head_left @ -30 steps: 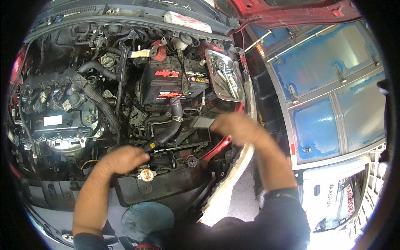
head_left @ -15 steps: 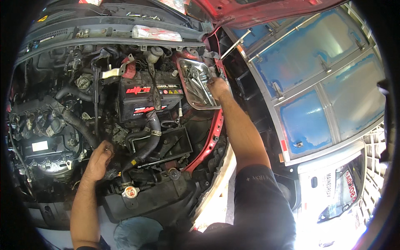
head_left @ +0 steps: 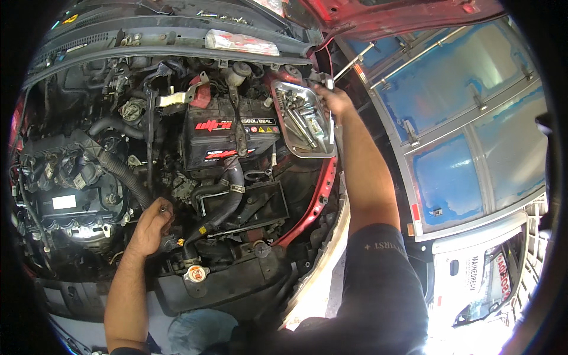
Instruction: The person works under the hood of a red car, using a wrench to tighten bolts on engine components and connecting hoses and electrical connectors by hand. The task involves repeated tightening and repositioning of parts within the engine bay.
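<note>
My right hand (head_left: 336,103) is closed at the right rim of a metal tray (head_left: 305,155), gripping a silver wrench (head_left: 329,84) whose bright end shows above the fingers. Sockets, extension bars and other small tools (head_left: 303,127) lie in the tray, which rests on the red fender edge beside the battery. Low in the engine bay, my left hand (head_left: 152,228) is closed, fingers curled near the ribbed black hose (head_left: 121,177). Whatever it may hold is mostly hidden by the fingers.
A black battery (head_left: 228,133) sits under a metal hold-down bar (head_left: 236,121). The engine (head_left: 71,198) lies to the left, the radiator cap (head_left: 196,273) at the near edge. Beyond the red fender (head_left: 319,204) stands a blue and silver panelled vehicle body (head_left: 449,89).
My right hand has come up from inside the tray to its rim with the wrench, which lay among the tools before. My left hand stays by the hose. The whole view has shifted slightly.
</note>
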{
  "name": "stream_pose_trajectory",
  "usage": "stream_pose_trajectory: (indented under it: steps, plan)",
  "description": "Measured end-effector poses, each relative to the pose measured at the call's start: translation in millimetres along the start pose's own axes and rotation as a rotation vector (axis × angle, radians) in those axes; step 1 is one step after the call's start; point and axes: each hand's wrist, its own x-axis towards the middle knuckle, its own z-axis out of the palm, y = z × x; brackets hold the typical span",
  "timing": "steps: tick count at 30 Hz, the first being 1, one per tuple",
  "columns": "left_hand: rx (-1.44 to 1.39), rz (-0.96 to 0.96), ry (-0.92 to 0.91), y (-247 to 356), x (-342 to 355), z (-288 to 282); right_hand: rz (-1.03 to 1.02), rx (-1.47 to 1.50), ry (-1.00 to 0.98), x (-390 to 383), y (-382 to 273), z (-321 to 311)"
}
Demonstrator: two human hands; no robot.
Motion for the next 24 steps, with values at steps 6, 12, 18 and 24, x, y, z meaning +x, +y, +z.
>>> stream_pose_trajectory:
  steps: [6,12,18,24]
  plan:
    - [-0.031,-0.062,-0.073,-2.0,0.9,-2.0,0.032,-1.002,-0.024,41.6,25.8,21.4]
    - [0.098,-0.003,-0.097,6.7,-2.4,-2.8,-0.085,-1.309,-0.138,96.2,67.0,29.2]
    - [0.337,0.315,-0.096,-6.8,7.4,1.5,0.102,-0.535,0.072,83.4,54.4,14.0]
    - [0.273,0.204,-0.115,-13.5,9.1,1.7,-0.723,-0.541,0.457,-28.9,-4.2,33.1]
